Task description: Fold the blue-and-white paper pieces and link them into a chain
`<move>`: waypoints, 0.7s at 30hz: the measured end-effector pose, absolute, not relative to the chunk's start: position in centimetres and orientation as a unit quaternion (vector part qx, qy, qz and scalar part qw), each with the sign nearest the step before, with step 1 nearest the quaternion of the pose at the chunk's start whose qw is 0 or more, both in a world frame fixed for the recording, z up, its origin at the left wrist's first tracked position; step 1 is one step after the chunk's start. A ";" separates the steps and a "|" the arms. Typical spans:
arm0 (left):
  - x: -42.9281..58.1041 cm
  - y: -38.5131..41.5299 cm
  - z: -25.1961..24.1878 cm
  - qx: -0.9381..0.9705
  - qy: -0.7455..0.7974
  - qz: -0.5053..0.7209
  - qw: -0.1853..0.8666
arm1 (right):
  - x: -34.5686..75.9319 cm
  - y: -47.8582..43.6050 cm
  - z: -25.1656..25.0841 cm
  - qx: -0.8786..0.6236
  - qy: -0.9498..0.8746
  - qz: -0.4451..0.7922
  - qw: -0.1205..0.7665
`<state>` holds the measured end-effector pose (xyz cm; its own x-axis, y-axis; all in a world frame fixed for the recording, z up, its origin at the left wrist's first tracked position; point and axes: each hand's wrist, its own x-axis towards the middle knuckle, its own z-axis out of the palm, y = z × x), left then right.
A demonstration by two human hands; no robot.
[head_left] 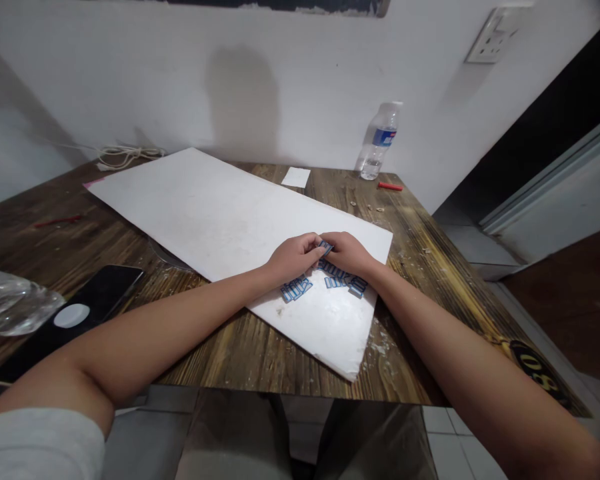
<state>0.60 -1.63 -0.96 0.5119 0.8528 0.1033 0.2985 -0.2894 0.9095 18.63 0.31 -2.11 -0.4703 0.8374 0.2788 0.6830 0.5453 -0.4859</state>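
My left hand (296,256) and my right hand (349,253) meet above the white board (195,213), fingers curled inward. Between them is a small blue-edged card (325,248), with my left thumb pressed on its near side and my right fingers against its other edge. Several similar blue-edged cards lie on the board beneath: a fanned group (296,289) below my left hand, another group (336,282) in the middle, and a few (357,287) by my right wrist. My hands partly cover the cards behind them.
A clear bottle (380,143) stands by the wall near a red stick (390,187) and a white paper (296,177). On the left are a black phone (105,293), a crumpled clear plastic item (15,303) and a white cable (125,157). The board lies diagonally across the wooden table (220,357).
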 end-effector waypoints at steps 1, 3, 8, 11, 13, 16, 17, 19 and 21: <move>0.6 -1.6 -1.0 0.742 0.388 0.306 0.453 | 18.6 0.3 -2.1 -0.451 -0.843 0.156 0.250; 0.6 -1.6 -1.0 0.743 0.387 0.306 0.452 | 18.6 0.3 -2.1 -0.449 -0.843 0.157 0.251; 0.6 -1.6 -1.0 0.742 0.385 0.308 0.454 | 18.6 0.3 -2.1 -0.450 -0.843 0.153 0.251; 0.6 -1.6 -0.9 0.741 0.386 0.307 0.456 | 18.6 0.3 -2.1 -0.452 -0.843 0.152 0.250; 0.6 -1.7 -0.9 0.741 0.387 0.306 0.456 | 18.6 0.4 -2.1 -0.451 -0.843 0.154 0.248; 0.6 -1.6 -0.9 0.741 0.386 0.304 0.458 | 18.6 0.4 -2.1 -0.450 -0.844 0.156 0.247; 0.6 -1.6 -0.9 0.741 0.386 0.304 0.458 | 18.6 0.4 -2.1 -0.449 -0.844 0.155 0.248; 0.6 -1.6 -1.0 0.740 0.386 0.305 0.459 | 18.6 0.4 -2.1 -0.448 -0.844 0.154 0.251; 0.6 -1.6 -1.0 0.739 0.387 0.305 0.460 | 18.6 0.3 -2.1 -0.447 -0.844 0.154 0.252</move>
